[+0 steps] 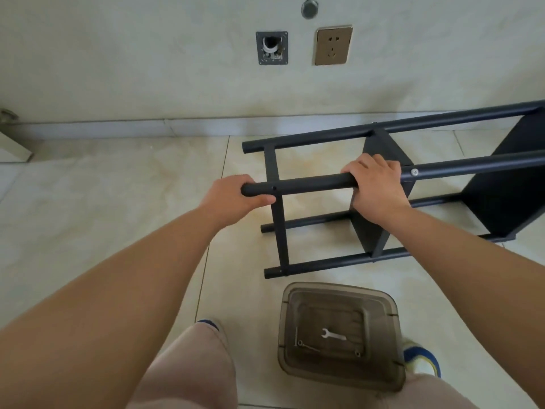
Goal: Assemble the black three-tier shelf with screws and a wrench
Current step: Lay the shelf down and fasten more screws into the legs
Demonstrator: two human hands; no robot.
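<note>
The black shelf frame (pixel 309 184) lies on its side on the tiled floor, its tubes running left to right, with two black panels fixed between them. My left hand (pixel 236 199) grips the free end of the nearest upper tube. My right hand (pixel 377 187) grips the same tube further right, beside the middle panel (pixel 383 149). A silver screw head (pixel 415 172) shows on the tube just right of my right hand. A small silver wrench (pixel 333 335) lies in a brown translucent box (pixel 383 305) on the floor near my legs, beside a hex key (pixel 309 346).
The tiled wall stands close behind the shelf, with a gold socket (pixel 333 45) and an open wall box (pixel 272 48). My knees and shoes fill the bottom edge. A furniture leg (pixel 11 140) is at the far left.
</note>
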